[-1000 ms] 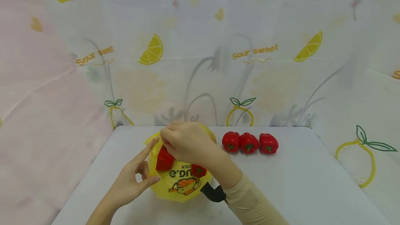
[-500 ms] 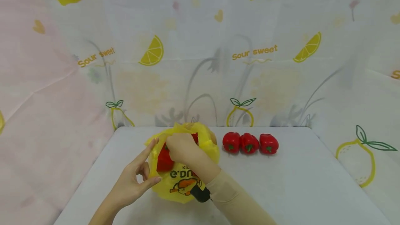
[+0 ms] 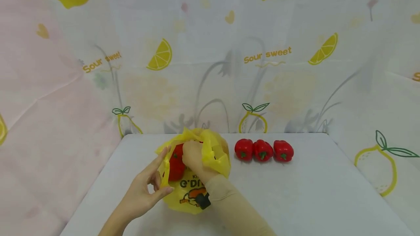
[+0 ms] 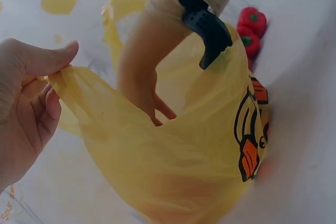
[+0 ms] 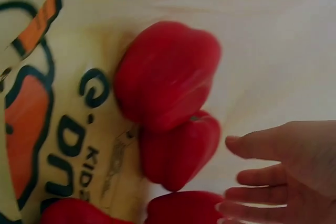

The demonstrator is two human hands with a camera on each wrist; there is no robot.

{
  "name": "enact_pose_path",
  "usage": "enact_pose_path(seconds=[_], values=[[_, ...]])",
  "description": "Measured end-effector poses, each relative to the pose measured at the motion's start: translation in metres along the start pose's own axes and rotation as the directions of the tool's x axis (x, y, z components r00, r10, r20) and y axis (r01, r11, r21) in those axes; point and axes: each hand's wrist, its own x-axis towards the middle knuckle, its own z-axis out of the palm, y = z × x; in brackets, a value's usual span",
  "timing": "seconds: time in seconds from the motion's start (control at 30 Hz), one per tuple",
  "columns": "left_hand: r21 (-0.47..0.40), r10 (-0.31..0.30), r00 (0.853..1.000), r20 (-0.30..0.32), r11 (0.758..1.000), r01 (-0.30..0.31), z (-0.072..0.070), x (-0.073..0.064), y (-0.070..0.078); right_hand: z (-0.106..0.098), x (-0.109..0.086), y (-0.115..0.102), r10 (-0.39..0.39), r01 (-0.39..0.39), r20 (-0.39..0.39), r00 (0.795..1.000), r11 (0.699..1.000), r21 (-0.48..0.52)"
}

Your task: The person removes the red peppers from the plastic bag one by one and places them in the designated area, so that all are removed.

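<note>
A yellow plastic bag (image 3: 173, 200) with a printed cartoon stands on the table, its mouth facing up. My left hand (image 3: 142, 192) pinches the bag's left rim between thumb and fingers, as the left wrist view also shows. My right hand (image 3: 193, 155) reaches down inside the bag; in the head view its fingertips are hidden. Inside, the right wrist view shows that hand (image 5: 307, 156) with fingers extended and apart, beside several red bell peppers (image 5: 168, 74). One bagged bell pepper (image 3: 177, 165) also shows through the mouth in the head view.
Three red bell peppers (image 3: 263, 150) lie in a row on the white table (image 3: 295, 196), right of the bag. A dark mount (image 4: 210, 32) is strapped at my right wrist, over the bag's rim. A lemon-print cloth (image 3: 210, 83) hangs behind.
My right hand has gone down from above the bag's mouth into the bag, and its forearm has shifted left. My left hand keeps its pinch on the rim.
</note>
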Motion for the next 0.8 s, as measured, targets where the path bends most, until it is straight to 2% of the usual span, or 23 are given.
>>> enact_pose_path(seconds=[0.13,0.27,0.47,0.6,0.8], values=[[0.012,-0.012,1.0,0.0,1.0,0.012,0.001,-0.002,0.001,0.014,0.002,0.002,-0.012,0.001,-0.113,0.994,0.995,-0.1],[0.015,-0.008,1.0,0.005,1.0,0.008,0.002,-0.001,0.001,0.02,0.007,0.002,0.016,-0.026,-0.131,0.991,0.997,-0.075],[0.029,-0.01,1.0,0.015,1.0,0.009,0.003,0.0,0.001,0.028,0.014,-0.002,0.031,-0.031,-0.025,0.999,0.999,-0.017],[0.039,-0.005,1.0,0.011,0.999,0.004,0.004,-0.001,0.002,0.033,0.016,-0.005,0.05,-0.053,0.06,0.997,0.997,0.054],[0.053,-0.001,1.0,0.014,0.999,0.001,0.004,0.0,0.008,0.038,0.018,-0.006,0.036,-0.048,0.12,0.992,0.993,0.104]])
